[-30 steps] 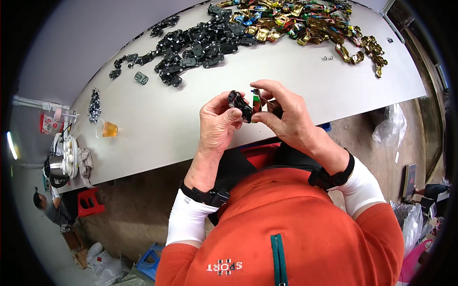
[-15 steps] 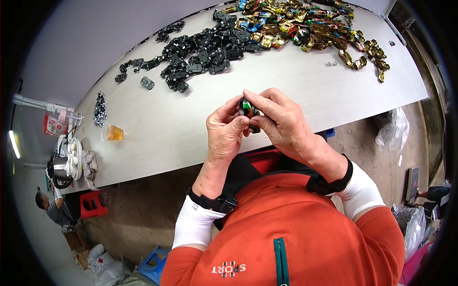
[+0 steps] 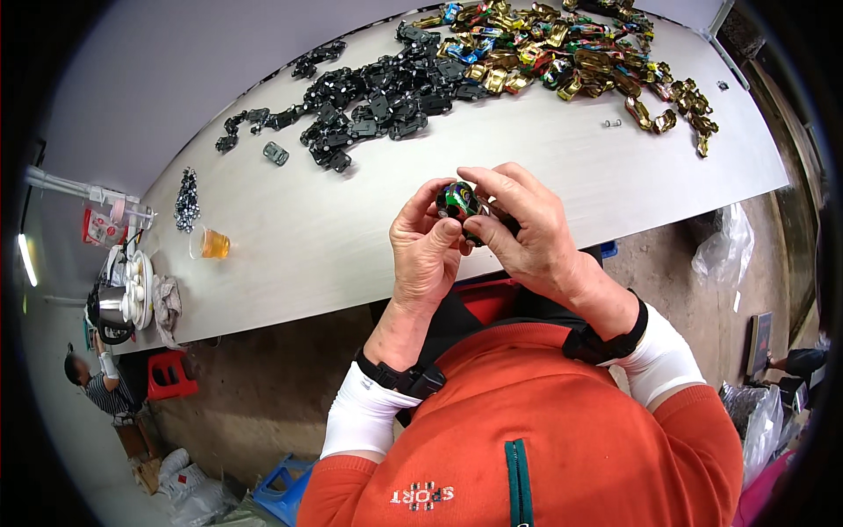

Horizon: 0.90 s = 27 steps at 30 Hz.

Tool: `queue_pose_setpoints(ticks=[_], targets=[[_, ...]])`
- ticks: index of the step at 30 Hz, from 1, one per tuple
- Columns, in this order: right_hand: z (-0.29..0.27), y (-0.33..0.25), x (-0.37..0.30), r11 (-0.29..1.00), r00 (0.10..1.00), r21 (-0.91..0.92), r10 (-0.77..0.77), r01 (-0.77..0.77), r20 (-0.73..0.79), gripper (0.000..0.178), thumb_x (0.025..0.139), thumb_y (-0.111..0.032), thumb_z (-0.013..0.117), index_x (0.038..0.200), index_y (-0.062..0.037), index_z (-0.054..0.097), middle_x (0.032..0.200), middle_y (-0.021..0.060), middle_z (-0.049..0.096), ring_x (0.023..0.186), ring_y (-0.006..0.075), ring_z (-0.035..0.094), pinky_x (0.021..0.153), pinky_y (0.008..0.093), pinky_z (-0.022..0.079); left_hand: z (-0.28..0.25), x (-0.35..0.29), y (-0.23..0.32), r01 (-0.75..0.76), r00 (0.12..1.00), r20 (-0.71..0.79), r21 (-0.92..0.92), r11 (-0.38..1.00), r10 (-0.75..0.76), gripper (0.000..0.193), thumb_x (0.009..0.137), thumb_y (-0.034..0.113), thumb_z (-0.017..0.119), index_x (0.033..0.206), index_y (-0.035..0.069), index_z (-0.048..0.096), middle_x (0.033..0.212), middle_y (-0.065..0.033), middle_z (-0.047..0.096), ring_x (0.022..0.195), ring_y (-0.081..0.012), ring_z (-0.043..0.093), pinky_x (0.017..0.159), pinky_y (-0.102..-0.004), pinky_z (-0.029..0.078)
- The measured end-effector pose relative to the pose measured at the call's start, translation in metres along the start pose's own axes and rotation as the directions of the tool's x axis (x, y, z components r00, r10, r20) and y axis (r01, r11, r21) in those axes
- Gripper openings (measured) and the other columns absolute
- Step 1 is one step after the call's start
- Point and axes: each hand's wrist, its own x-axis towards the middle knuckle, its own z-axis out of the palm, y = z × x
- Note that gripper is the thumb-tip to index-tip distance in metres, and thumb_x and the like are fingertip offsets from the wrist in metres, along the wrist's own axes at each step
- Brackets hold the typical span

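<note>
A small toy car (image 3: 457, 201) with a green, red and dark patterned shell is held between my two hands above the table's near edge. My left hand (image 3: 423, 255) grips it from the left, thumb and fingers closed round its side. My right hand (image 3: 534, 224) pinches its other end with the thumb and fingers, and these cover much of that side. Beyond my hands lies a heap of black toy car chassis (image 3: 378, 107). To the right of it spreads a heap of gold and coloured car shells (image 3: 575, 60).
A lone grey chassis (image 3: 276, 154) and a wheel axle (image 3: 612, 124) lie apart from the heaps. At left are a strip of small shiny parts (image 3: 186, 204), a cup of amber liquid (image 3: 211, 243), a kettle (image 3: 114, 312) and a cloth (image 3: 166, 307). Another person (image 3: 98, 386) is at far left.
The toy car has turned between my fingers, so more of its patterned shell shows. My right index finger has lifted off its top a little.
</note>
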Motion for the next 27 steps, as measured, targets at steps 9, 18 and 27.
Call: queue_pose_setpoints(ticks=[9, 18, 27], targets=[[-0.0011, 0.0013, 0.0021, 0.997, 0.995, 0.003, -0.082, 0.082, -0.055, 0.046, 0.072, 0.006, 0.067, 0.115, -0.0046, 0.060, 0.086, 0.0103, 0.056, 0.070, 0.0184, 0.057, 0.059, 0.0277, 0.047, 0.0065, 0.0013, 0.0017, 0.011, 1.000, 0.006, -0.081, 0.997, -0.011, 0.043, 0.081, 0.012, 0.070, 0.120, 0.006, 0.053, 0.100, -0.0058, 0.062, 0.084, -0.0135, 0.062, 0.063, -0.0232, 0.055], [-0.0011, 0.0043, -0.0002, 0.994, 0.990, -0.027, -0.112, 0.110, -0.089, 0.045, 0.068, 0.006, 0.070, 0.110, -0.0074, 0.064, 0.082, 0.0075, 0.055, 0.066, 0.0147, 0.056, 0.054, 0.0244, 0.047, -0.0007, 0.0018, 0.0004, 0.022, 0.988, 0.153, -0.079, 0.997, -0.010, 0.042, 0.084, 0.012, 0.066, 0.123, 0.007, 0.052, 0.107, -0.0076, 0.062, 0.093, -0.0174, 0.063, 0.074, -0.0285, 0.057], [0.0003, 0.0013, -0.0001, 0.984, 0.979, -0.060, -0.173, 0.168, -0.105, 0.046, 0.065, 0.004, 0.071, 0.109, -0.0073, 0.064, 0.079, 0.0074, 0.056, 0.064, 0.0147, 0.056, 0.052, 0.0246, 0.046, 0.0019, -0.0027, -0.0018, -0.095, 0.990, 0.101, -0.004, 0.995, 0.095, 0.045, 0.083, 0.010, 0.067, 0.125, 0.003, 0.052, 0.106, -0.0045, 0.061, 0.094, -0.0161, 0.062, 0.079, -0.0283, 0.056]])
